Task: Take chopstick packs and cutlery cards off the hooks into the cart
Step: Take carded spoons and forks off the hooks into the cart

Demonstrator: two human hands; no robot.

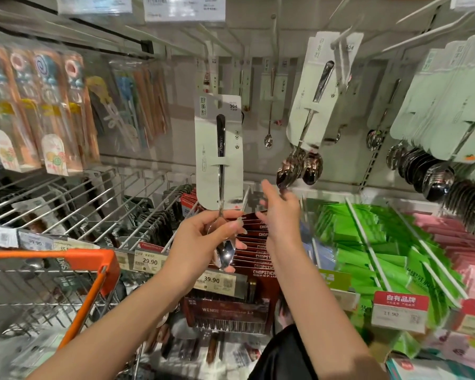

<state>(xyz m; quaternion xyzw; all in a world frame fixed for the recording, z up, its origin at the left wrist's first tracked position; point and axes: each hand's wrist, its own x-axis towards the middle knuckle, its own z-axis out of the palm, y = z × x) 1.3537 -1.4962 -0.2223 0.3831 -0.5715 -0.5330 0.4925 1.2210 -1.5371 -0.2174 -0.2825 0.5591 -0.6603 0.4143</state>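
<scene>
My left hand (pixel 203 237) grips the bowl end of a steel spoon on a white cutlery card (pixel 220 152), held upright in front of the shelf. My right hand (pixel 281 212) reaches up with fingers extended, fingertips at the bowls of spoons hanging on another white card (pixel 313 91) from a hook. The cart (pixel 66 283), wire with an orange rim, stands at lower left. Dark red chopstick packs (pixel 261 242) hang on hooks below my hands.
Children's chopstick sets (pixel 39 105) hang at upper left. Green-carded spoons (pixel 444 105) crowd hooks at right. Green packs (pixel 368 242) and pink packs (pixel 455 237) fill lower right hooks. Bare white hooks (pixel 66 204) jut out at left. Price tags line the hook ends.
</scene>
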